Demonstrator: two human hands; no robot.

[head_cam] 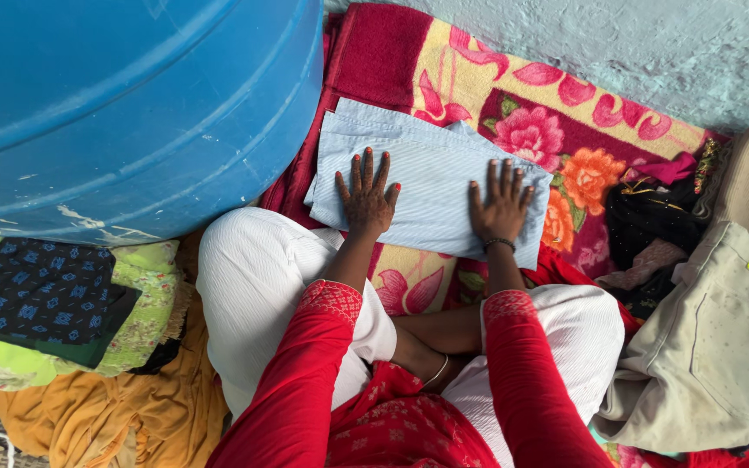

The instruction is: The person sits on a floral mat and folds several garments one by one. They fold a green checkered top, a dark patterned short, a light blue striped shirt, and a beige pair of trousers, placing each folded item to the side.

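Left hand point(367, 196) and right hand point(501, 204) — both spread flat, as I see it — press a folded pale-blue garment point(431, 186) on the floral blanket point(565, 113) beside a blue barrel point(132, 104).

A pale blue garment point(431, 186) lies folded on the flowered blanket point(582, 117), near the blanket's dark red end and towards its near edge. It is light, plain cloth with faint fine stripes, folded into a rough rectangle of several layers. Its far corners fan out a little, so the edges of the layers below show as stepped points towards the blanket's red border. The top layer looks flat and smooth, with only slight creases. Its long side runs across the blanket at a slight slant. Its near edge reaches the blanket's yellow band, and one end lies just beside the orange flower on the blanket.
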